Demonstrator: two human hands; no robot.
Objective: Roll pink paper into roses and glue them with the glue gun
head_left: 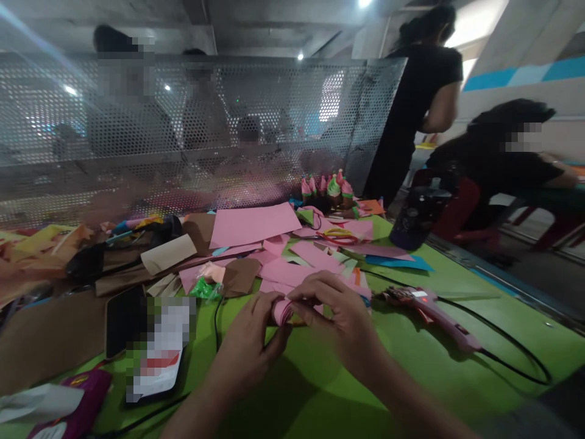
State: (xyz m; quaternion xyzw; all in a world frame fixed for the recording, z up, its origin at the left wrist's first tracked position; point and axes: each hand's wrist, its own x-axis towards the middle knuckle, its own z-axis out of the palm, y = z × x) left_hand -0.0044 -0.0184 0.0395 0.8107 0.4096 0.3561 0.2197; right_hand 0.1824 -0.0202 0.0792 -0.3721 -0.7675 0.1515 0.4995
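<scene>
Both of my hands meet at the middle of a green table [320, 390] around a small roll of pink paper [281, 311]. My left hand [249, 338] grips the roll from the left, thumb and fingers closed on it. My right hand [336, 308] pinches the roll's right end with curled fingers. Just behind the hands lie loose pink paper pieces [283, 268] and a big pink sheet [253, 224].
A pink glue gun [429, 308] with a black cord [516, 350] lies to the right. Brown paper [50, 332], a phone [122, 320] and scraps crowd the left. Small paper cones [326, 186] and a dark bottle [418, 216] stand behind. A perforated metal screen [183, 122] backs the table; other people sit and stand beyond.
</scene>
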